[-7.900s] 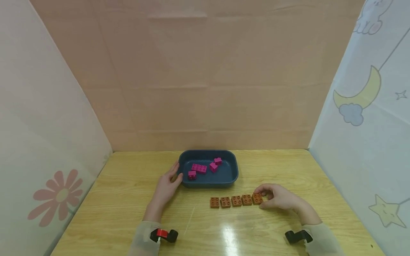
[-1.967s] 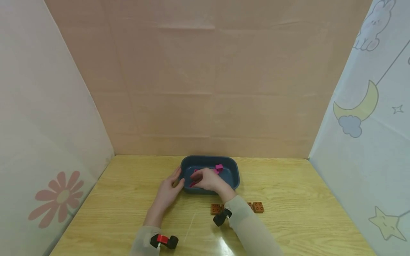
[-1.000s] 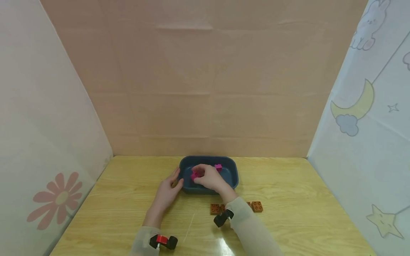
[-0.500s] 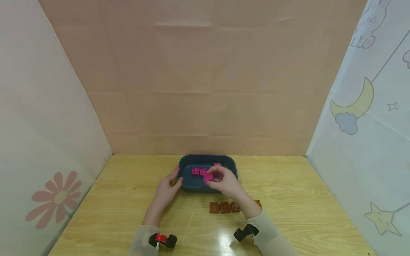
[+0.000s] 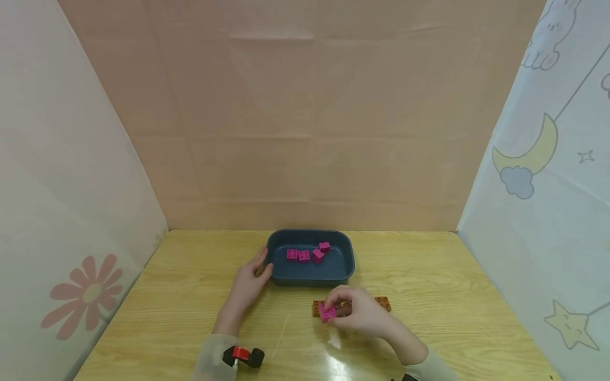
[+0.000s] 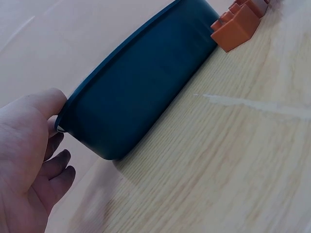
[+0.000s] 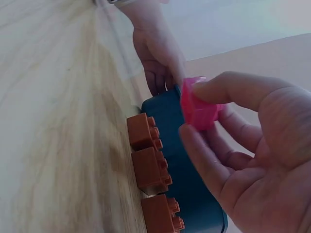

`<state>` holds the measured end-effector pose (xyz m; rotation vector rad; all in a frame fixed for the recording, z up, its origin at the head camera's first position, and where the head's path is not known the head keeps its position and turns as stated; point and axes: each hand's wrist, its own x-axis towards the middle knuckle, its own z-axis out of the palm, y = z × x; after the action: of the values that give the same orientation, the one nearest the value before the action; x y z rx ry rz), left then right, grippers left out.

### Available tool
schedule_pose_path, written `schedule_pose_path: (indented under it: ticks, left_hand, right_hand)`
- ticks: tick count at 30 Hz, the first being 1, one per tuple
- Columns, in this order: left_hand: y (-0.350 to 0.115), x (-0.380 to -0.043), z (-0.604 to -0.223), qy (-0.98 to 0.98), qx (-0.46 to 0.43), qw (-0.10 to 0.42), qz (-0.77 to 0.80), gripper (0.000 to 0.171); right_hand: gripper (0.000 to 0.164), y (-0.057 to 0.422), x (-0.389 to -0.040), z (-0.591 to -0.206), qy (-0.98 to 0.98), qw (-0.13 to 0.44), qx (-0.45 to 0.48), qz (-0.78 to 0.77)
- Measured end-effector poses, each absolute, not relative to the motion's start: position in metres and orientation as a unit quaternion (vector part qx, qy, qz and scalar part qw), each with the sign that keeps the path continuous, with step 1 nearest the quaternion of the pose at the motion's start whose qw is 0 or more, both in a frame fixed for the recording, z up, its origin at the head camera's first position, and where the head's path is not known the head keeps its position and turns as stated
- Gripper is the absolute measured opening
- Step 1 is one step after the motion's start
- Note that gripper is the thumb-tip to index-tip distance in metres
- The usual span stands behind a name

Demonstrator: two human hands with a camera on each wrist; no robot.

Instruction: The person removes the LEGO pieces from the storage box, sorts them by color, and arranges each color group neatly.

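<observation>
My right hand (image 5: pixel 364 315) pinches a pink toy building brick (image 5: pixel 328 313) between thumb and fingers. It holds the brick over the left part of a row of orange bricks (image 5: pixel 383 303), hiding the middle of that row. In the right wrist view the pink brick (image 7: pixel 199 104) is apart from the orange bricks (image 7: pixel 150 170). My left hand (image 5: pixel 248 283) holds the left end of a dark blue tray (image 5: pixel 310 282), with thumb and a finger at its rim. Several pink bricks (image 5: pixel 304 256) lie inside the tray.
The wooden table (image 5: pixel 190 296) carries the tray near its back edge and the orange row in front of it. A beige backdrop (image 5: pixel 238 174) rises behind, and white printed sheets (image 5: pixel 519 254) border both sides.
My right hand has lifted the pink brick from the tray and brought it forward over the orange row. The left hand and tray have stayed in place.
</observation>
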<state>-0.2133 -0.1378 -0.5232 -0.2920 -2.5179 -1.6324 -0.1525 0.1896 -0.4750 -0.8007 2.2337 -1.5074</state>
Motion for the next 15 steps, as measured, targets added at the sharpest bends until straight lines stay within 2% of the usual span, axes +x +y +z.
schedule_pose_path:
  ticks: [11, 15]
  left_hand:
    - [-0.138, -0.215, -0.524, -0.833, -0.104, 0.065, -0.54, 0.058]
    - [-0.138, -0.214, -0.525, -0.832, -0.103, 0.067, -0.541, 0.058]
  right_hand:
    - [0.023, 0.184, -0.141, -0.48, 0.813, 0.137, -0.301, -0.479]
    - [0.026, 0.18, -0.137, -0.481, 0.827, 0.153, -0.279, -0.463]
